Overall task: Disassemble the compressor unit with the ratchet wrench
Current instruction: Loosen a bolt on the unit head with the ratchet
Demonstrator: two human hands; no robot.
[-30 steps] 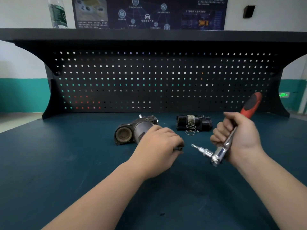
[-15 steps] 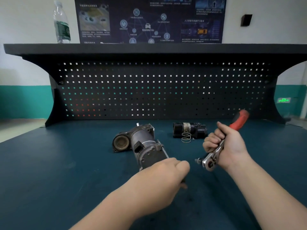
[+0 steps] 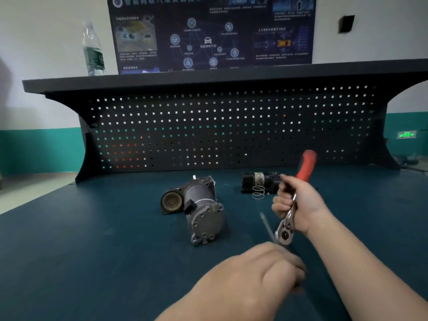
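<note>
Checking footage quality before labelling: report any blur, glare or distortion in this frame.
Head view: a thin rod rising from the left hand is motion-smeared; the wide lens bows the shelf; lighting is dim and even, with no harsh glare; the ratchet wrench in the right hand is fairly sharp.

Dark teal tabletop (image 3: 81, 239); grey metal compressor unit (image 3: 199, 209); ratchet wrench (image 3: 294, 205), chrome with a red-and-black handle at 1 o'clock; black pegboard (image 3: 208, 130) dotted with square holes.

Two bare forearms are seen entering from the lower edge of the frame. No sleeves, gloves, rings or watches are worn on the left hand (image 3: 259, 269) or the right hand (image 3: 301, 205).
</note>
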